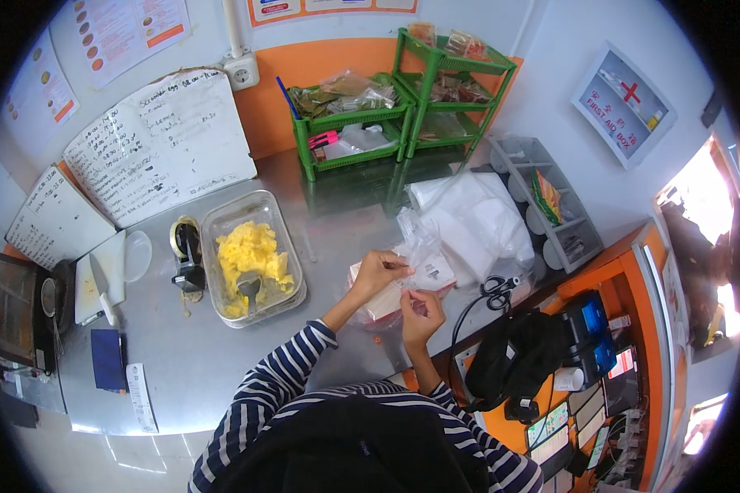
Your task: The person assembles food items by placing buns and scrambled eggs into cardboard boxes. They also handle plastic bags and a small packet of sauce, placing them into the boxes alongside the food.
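Shiny desk (pixel 181 353) holds the white pack (pixel 436 271) near me. L hand (pixel 376 275) & R hand (pixel 423 319) fingers pinch thin clear plastic (pixel 422 240) by it. Prob. working it open; next move needs a slow, gentle pull.

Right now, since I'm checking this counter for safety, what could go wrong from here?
1. The left hand and right hand pinch thin clear plastic with their fingertips, so it might tear or slip.
2. The tub of yellow food stands uncovered, so something could drop in.
3. The knife lies bare on the white board, so a reach over there might risk a cut.
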`<move>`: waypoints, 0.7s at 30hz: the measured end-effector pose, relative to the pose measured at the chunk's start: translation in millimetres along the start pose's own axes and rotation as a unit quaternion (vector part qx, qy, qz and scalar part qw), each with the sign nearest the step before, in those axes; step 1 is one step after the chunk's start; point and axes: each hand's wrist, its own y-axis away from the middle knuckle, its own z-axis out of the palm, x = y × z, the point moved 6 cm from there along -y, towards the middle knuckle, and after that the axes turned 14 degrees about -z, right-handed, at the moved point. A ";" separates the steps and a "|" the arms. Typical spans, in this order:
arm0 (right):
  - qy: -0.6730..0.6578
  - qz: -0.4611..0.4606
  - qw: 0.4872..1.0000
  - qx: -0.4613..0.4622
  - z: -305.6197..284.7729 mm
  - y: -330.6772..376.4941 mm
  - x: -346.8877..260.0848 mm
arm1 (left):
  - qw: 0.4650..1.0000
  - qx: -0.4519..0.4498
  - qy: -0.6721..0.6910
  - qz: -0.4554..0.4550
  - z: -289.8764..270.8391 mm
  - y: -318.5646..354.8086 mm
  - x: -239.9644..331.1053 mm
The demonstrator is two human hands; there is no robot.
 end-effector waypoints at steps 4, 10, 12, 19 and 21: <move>0.001 -0.009 1.000 0.010 -0.2 -1.2 -3.1 | 1.000 -0.007 0.004 -0.002 0.6 4.2 7.5; 0.004 -0.001 1.000 0.008 1.2 -2.4 -5.0 | 1.000 -0.010 -0.005 0.001 0.8 3.8 4.6; 0.031 0.007 0.999 -0.012 4.2 -3.8 -3.9 | 1.000 -0.008 -0.015 0.010 0.8 3.7 4.7; 0.046 0.005 0.998 -0.041 -2.7 -8.2 5.8 | 0.991 -0.011 -0.104 0.080 -0.8 5.3 27.6; 0.013 0.074 0.997 -0.027 -6.0 -4.6 17.5 | 0.995 -0.069 -0.054 0.042 -2.9 -3.0 22.5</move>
